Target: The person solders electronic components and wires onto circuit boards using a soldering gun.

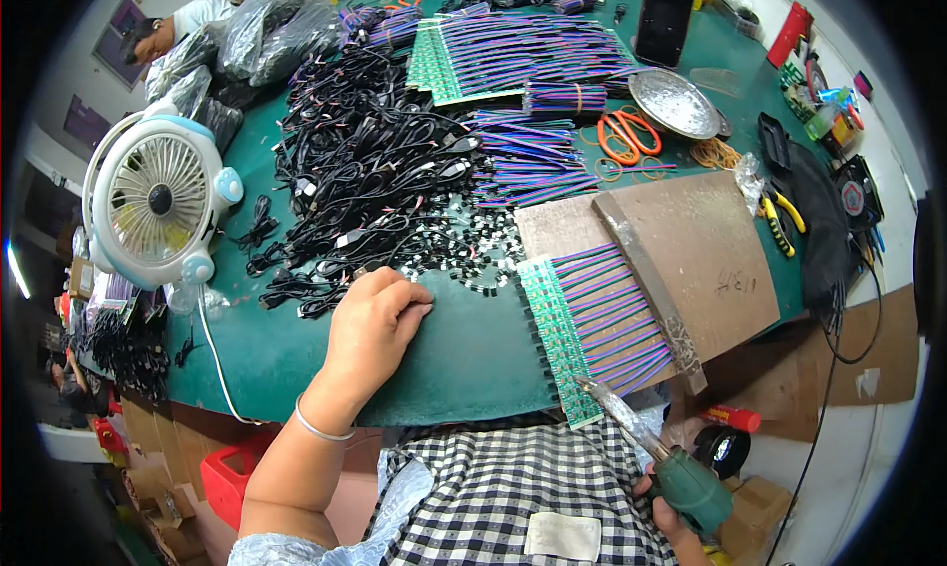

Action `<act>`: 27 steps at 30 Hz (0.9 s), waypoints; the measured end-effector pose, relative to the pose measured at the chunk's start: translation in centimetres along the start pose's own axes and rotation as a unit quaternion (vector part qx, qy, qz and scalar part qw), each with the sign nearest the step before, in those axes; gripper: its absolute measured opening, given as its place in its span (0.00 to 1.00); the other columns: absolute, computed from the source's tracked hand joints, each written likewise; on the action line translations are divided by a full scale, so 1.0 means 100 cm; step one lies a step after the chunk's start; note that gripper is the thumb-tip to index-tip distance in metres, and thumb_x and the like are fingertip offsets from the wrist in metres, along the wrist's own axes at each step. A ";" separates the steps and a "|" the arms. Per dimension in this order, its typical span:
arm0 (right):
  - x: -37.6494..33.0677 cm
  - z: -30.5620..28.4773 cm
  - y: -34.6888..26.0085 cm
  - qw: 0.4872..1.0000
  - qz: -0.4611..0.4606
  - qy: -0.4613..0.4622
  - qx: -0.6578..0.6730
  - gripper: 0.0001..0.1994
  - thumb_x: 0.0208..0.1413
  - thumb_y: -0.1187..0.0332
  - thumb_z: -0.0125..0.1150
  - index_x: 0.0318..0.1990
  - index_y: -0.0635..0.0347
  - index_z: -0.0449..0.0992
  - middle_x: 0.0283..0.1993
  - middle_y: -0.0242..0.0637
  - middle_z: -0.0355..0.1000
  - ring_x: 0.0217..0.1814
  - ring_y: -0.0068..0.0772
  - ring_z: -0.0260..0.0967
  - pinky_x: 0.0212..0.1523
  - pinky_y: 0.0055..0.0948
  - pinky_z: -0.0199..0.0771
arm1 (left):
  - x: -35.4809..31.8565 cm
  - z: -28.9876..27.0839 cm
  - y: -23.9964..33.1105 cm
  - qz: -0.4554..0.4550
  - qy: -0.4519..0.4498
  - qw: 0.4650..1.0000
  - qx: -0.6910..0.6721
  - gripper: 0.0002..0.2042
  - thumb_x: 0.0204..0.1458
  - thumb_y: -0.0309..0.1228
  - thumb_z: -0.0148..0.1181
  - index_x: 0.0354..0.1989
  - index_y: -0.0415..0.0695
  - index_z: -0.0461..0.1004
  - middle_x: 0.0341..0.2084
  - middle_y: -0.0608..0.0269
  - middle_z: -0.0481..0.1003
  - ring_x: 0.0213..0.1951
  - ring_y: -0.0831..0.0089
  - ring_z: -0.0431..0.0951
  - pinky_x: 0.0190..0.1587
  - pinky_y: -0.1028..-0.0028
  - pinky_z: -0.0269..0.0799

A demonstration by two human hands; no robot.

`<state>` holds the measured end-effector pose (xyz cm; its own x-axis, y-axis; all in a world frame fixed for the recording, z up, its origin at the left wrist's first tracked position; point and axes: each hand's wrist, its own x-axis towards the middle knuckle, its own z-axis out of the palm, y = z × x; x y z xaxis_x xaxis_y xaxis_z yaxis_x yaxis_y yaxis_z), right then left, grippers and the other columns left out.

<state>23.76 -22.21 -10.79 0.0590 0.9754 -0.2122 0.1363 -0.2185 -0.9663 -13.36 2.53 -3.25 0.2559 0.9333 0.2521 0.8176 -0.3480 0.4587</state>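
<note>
Head view, from the far left: a white and pale blue desk fan (158, 199) stands on the edge of the green counter (464, 354), its grille facing the person. Behind it lie several dark plastic bags (258, 35), and another person (163, 34) bends over near the wall. A big tangle of black cables (365, 162) covers the middle of the counter, with small black clips (459, 246) scattered at its near edge. The left hand (375, 324) rests there knuckles up, fingers curled under and touching the counter just beside the clips, holding nothing that I can see; a thin bracelet (321, 430) circles the wrist.

Further right, a wooden board (691, 250) carries a row of green circuit boards (554, 334) with purple-and-blue wires (617, 319) fanned out under one metal bar (646, 285). The right hand (671, 512), low at the frame edge, grips a green-handled soldering iron (681, 477), whose tip meets the nearest circuit board. More wire bundles (533, 53) lie farther back. One pair of orange scissors (626, 134), one round metal dish (676, 103), a black phone-like slab (663, 19), yellow-handled pliers (779, 221) and a red cylinder (732, 418) follow to the right.
</note>
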 end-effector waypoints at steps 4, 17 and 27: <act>0.012 0.010 -0.032 0.984 -0.066 0.017 -0.164 0.14 0.45 0.67 0.65 0.40 0.64 0.76 0.36 0.41 0.75 0.40 0.40 0.74 0.43 0.34 0.73 | -0.002 0.000 0.019 0.052 0.012 0.998 0.032 0.06 0.41 0.21 0.63 0.28 0.42 0.73 0.26 0.61 0.73 0.31 0.59 0.73 0.35 0.65 0.69; 0.000 0.012 -0.019 0.994 -0.062 0.026 -0.087 0.21 0.41 0.58 0.67 0.39 0.65 0.77 0.37 0.41 0.76 0.38 0.40 0.75 0.42 0.32 0.76 | -0.041 0.046 0.090 0.276 -0.101 0.951 -0.097 0.11 0.41 0.25 0.59 0.36 0.43 0.75 0.31 0.65 0.72 0.33 0.68 0.73 0.35 0.69 0.69; -0.001 0.004 -0.042 0.991 -0.047 -0.038 -0.121 0.26 0.46 0.53 0.66 0.45 0.67 0.74 0.37 0.37 0.76 0.39 0.34 0.75 0.43 0.28 0.75 | -0.042 0.049 0.087 0.263 -0.060 0.957 -0.107 0.10 0.40 0.25 0.61 0.34 0.42 0.75 0.30 0.65 0.73 0.32 0.68 0.73 0.36 0.69 0.69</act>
<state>22.74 -21.35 -6.73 -0.0380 0.9891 -0.1420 0.3719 -0.1179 -0.9208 -4.81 -4.01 -4.55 0.6708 0.6228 0.4026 0.4382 -0.7709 0.4623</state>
